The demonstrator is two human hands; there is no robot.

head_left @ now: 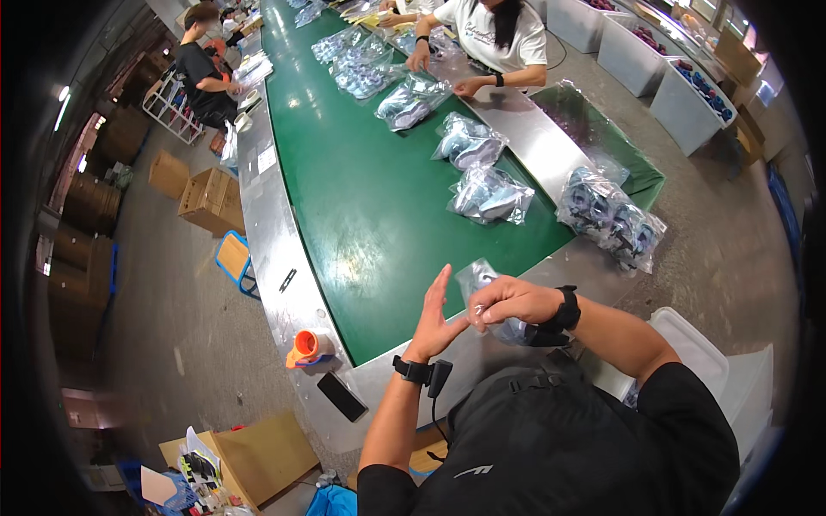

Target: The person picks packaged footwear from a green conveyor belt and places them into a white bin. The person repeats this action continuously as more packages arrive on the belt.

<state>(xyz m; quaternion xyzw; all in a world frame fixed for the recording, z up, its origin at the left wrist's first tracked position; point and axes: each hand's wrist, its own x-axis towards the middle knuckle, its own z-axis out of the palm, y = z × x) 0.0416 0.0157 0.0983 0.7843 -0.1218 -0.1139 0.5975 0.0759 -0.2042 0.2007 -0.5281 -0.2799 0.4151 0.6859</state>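
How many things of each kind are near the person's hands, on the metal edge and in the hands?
Clear plastic bag, in the right hand: 1
Orange object: 1
Black phone: 1
Small black stick: 1
Total: 4

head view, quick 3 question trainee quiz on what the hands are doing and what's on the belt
1. True or false: the right hand grips a clear bag.
2. What colour is the belt? A red, B green, C grey
3. Which hand is open and flat, fingers straight?

Key: 1 true. 2 B. 3 the left hand, beside the bag.
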